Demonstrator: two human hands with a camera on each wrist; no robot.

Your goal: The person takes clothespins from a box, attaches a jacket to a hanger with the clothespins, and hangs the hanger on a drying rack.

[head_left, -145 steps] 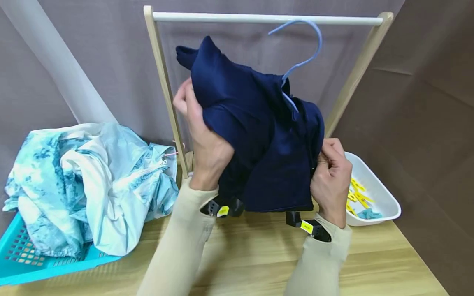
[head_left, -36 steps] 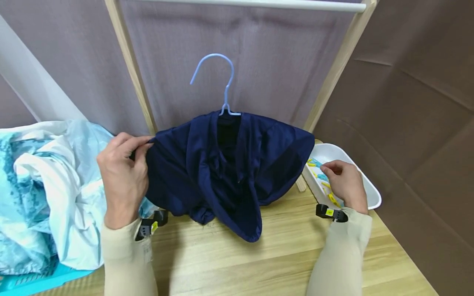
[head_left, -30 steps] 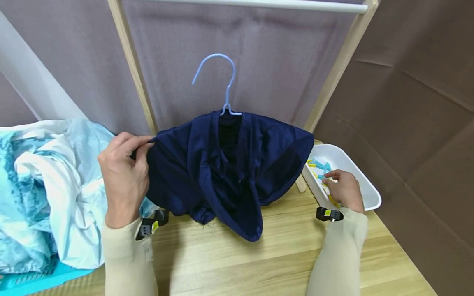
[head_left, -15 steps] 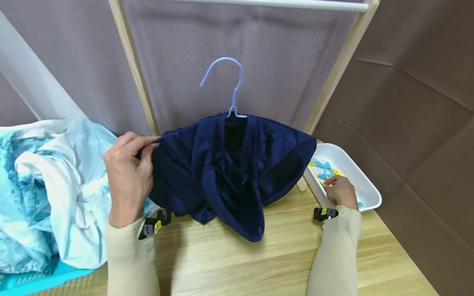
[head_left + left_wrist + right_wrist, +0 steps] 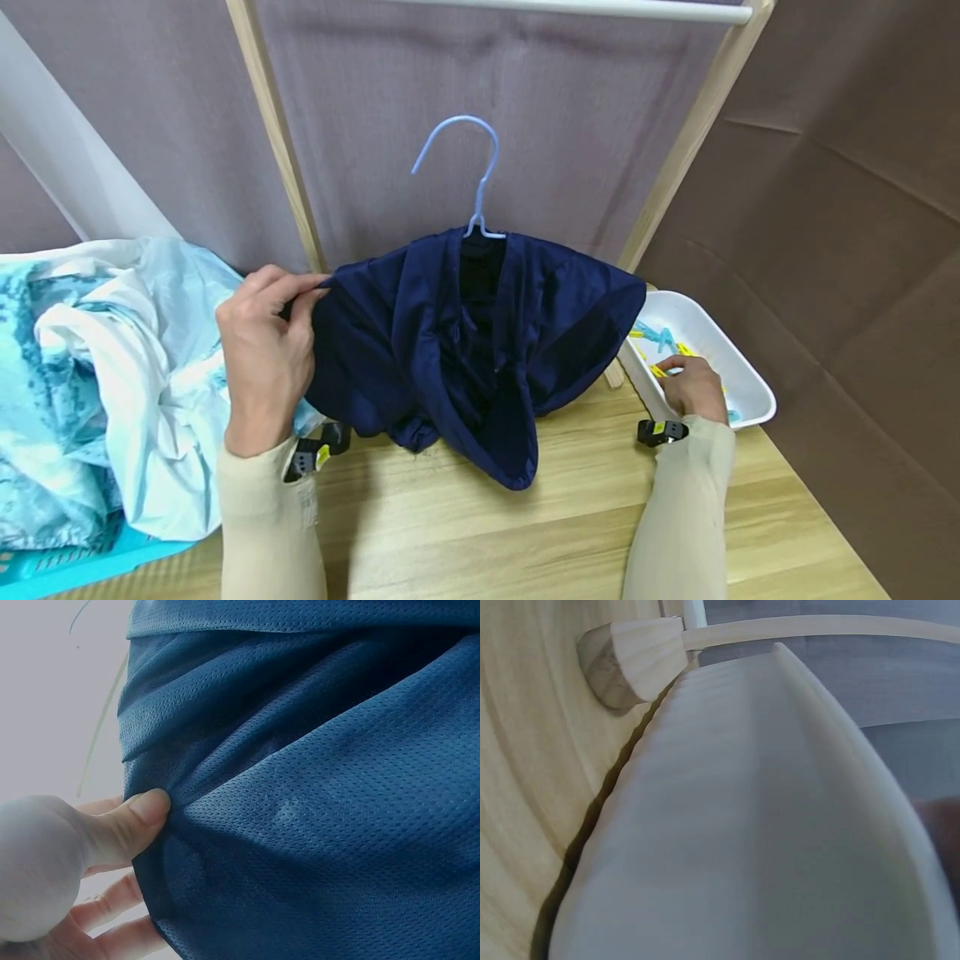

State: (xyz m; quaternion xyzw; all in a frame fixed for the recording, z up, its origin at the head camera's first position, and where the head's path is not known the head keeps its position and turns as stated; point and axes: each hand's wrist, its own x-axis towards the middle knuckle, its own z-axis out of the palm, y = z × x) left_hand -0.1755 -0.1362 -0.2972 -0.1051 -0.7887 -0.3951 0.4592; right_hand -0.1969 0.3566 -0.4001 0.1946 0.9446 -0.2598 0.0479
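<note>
A navy blue garment [image 5: 420,333] with an open front is spread on a light blue wire hanger [image 5: 480,187], whose hook stands free below the rail. My left hand [image 5: 266,354] pinches the garment's left corner between thumb and fingers. In the left wrist view, the thumb [image 5: 146,810] presses into the perforated fabric [image 5: 315,825]. My right hand [image 5: 693,390] reaches into the white tray [image 5: 738,371], finger and thumb around a yellow clothespin [image 5: 657,371]. The tray's outer wall [image 5: 705,825] covers most of the right wrist view and hides the fingertips there.
Light blue clothespins [image 5: 664,337] and more yellow ones lie in the tray. A wooden rack with a white rail [image 5: 637,8] stands behind the garment. At left, a turquoise basket [image 5: 120,562] holds a blue-and-white garment [image 5: 161,392]. All stand on a wooden table [image 5: 487,542].
The garment went from being held up in both hands to spread low, the left hand keeping its corner. The right hand moved to the tray and lowered among the clothespins.
</note>
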